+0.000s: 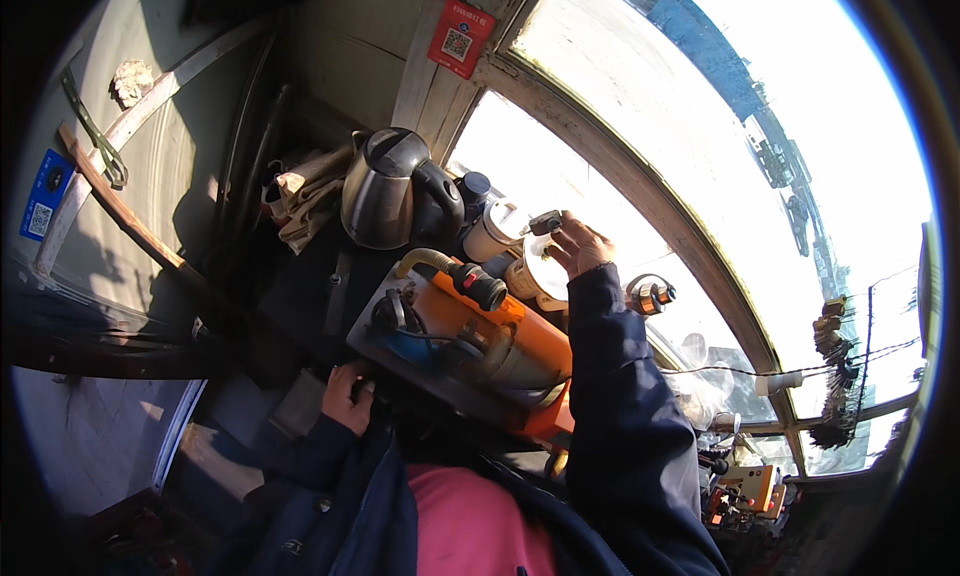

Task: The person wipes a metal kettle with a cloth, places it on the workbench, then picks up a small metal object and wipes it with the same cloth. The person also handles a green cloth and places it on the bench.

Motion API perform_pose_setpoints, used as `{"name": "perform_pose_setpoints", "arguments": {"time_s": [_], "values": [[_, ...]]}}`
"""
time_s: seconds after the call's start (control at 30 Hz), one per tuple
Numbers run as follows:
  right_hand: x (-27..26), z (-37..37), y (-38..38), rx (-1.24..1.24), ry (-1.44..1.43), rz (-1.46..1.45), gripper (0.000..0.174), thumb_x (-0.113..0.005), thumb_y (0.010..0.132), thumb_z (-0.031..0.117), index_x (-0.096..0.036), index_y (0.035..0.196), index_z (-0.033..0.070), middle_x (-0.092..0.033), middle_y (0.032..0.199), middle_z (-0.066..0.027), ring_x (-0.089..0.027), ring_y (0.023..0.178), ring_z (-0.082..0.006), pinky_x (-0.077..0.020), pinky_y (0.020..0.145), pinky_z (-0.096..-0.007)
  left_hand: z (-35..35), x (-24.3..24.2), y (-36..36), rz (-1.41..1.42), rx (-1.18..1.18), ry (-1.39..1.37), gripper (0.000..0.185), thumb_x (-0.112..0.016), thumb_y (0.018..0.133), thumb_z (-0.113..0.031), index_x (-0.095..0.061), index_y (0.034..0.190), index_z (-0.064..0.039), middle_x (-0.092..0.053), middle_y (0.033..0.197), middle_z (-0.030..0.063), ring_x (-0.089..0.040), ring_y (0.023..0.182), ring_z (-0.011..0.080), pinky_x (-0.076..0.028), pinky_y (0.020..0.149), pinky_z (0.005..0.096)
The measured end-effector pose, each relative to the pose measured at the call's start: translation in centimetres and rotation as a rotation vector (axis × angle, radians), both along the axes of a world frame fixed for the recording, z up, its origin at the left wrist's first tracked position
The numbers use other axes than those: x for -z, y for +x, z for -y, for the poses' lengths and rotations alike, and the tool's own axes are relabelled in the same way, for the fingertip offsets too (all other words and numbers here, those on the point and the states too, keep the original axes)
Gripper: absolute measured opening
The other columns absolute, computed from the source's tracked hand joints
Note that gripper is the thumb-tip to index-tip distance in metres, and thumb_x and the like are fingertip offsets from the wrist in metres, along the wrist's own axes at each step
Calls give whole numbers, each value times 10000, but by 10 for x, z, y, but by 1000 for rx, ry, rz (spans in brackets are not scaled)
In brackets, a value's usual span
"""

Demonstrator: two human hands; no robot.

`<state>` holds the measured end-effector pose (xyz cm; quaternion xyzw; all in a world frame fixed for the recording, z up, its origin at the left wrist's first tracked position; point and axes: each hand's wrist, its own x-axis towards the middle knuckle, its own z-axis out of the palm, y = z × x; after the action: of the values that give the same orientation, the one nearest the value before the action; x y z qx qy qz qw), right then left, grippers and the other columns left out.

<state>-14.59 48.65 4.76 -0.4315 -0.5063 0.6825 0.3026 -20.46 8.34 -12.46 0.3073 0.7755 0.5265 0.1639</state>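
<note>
My right hand [581, 247] reaches out over a white tub [546, 268] by the window. Its fingers are closed on a small dark object [545, 223] with a light metallic face; its exact kind is unclear. My left hand [348, 400] is low at the left, near the dark edge of the bench, its fingers curled. Whether it holds something small cannot be told. Between the hands lies an orange machine [536, 332] with a hose and a black nozzle [480, 287]. A lidded white cup [495, 229] stands just left of the tub.
A steel electric kettle [379, 193] stands beyond the machine, with crumpled brown paper [311, 193] to its left. A wooden window frame [637, 163] runs along the right. An orange-and-silver item [651, 294] is by my right sleeve. A small key-cutting-like machine [750, 490] sits at the lower right.
</note>
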Motion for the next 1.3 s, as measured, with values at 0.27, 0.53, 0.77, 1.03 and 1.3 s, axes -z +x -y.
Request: {"name": "perform_pose_setpoints", "arguments": {"time_s": [0.27, 0.53, 0.77, 1.03, 1.3], "values": [[25, -7, -43, 34, 66, 165, 328, -763, 868, 151, -661, 1066, -89, -702, 990, -160, -705, 868, -263, -621, 696, -364, 0, 6, -4, 32, -18, 79, 268, -635, 831, -63, -614, 1097, -47, -593, 1044, 169, -542, 959, 387, -473, 796, 479], [29, -1, -53, -7, 451, 284, 417, -760, 863, 195, -582, 1166, -29, -694, 980, -153, -697, 841, -236, -577, 604, -320, -8, 5, -10, 24, -61, 90, 187, -650, 793, -37, -653, 979, -52, -598, 927, 154, -549, 840, 386, -465, 748, 486], [34, -11, -44, -328, 588, 356, 260, -564, 936, 72, -657, 1164, -11, -694, 1097, -145, -685, 845, -162, -567, 659, -286, -8, 3, -15, -9, -37, 67, 176, -645, 761, -18, -660, 931, -58, -607, 870, 143, -557, 820, 376, -463, 763, 476], [21, -28, -32, -656, 831, 520, 504, -578, 805, -45, -562, 1309, -44, -620, 1244, -157, -685, 1024, -244, -580, 831, -326, -8, 8, -17, -93, 12, 62, 157, -630, 808, -45, -645, 963, -62, -613, 924, 151, -554, 870, 407, -447, 816, 507], [20, -20, -41, -597, 1080, 672, 375, -746, 776, 27, -635, 1134, 26, -691, 1040, -133, -723, 870, -245, -568, 769, -325, -7, 12, -19, -85, 69, 6, 157, -609, 827, -59, -639, 981, -58, -604, 964, 171, -525, 965, 435, -443, 810, 531]]}}
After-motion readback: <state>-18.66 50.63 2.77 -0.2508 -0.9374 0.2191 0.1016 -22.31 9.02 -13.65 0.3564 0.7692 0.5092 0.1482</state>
